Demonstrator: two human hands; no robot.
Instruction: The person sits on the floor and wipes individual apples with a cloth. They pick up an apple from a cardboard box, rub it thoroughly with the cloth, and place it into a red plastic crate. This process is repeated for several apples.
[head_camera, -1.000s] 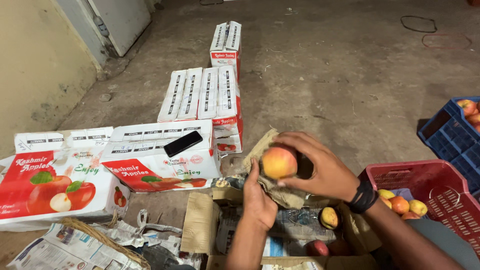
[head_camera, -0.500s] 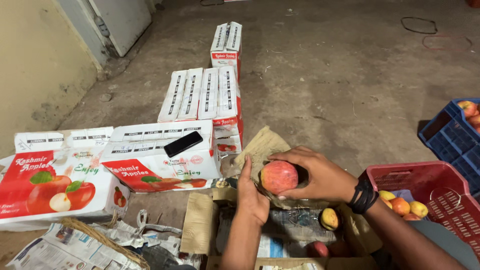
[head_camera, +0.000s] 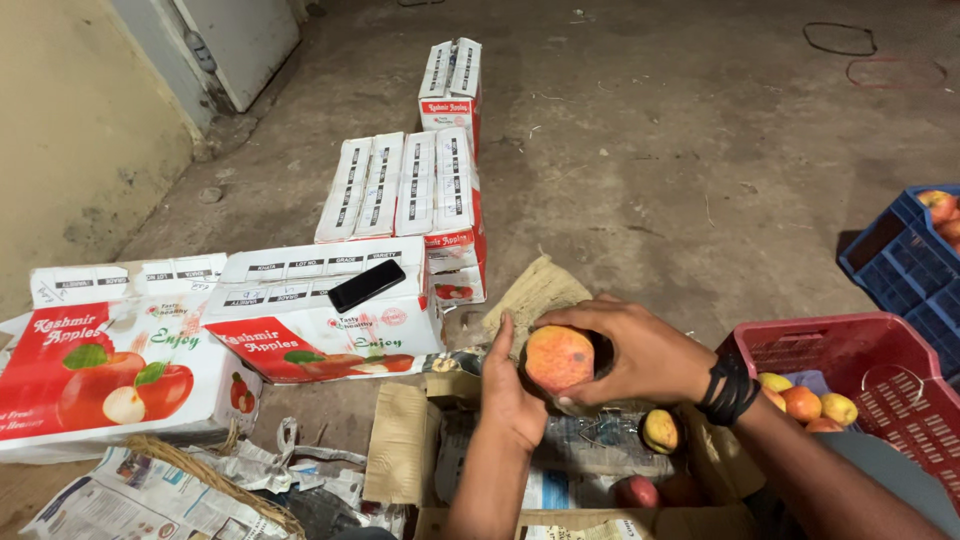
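Note:
A red and yellow apple (head_camera: 558, 358) is held between both hands above an open cardboard box (head_camera: 400, 445). My right hand (head_camera: 640, 352) wraps over it from the right, a dark band on that wrist. My left hand (head_camera: 512, 385) presses flat against its left side, fingers pointing up. Under the apple lies a piece of brown sacking (head_camera: 535, 292). Inside the box, on newspaper lining, rest a yellowish apple (head_camera: 660, 431) and a red apple (head_camera: 636, 491).
Closed white apple cartons (head_camera: 320, 320) stand to the left and further back (head_camera: 405, 185); a black phone (head_camera: 366, 285) lies on one. A red crate (head_camera: 850, 370) with apples is at right, a blue crate (head_camera: 900, 255) beyond. Crumpled newspaper (head_camera: 180, 495) lies front left.
The apple and both hands have dropped lower toward the box. My left hand has turned flat against the apple's side.

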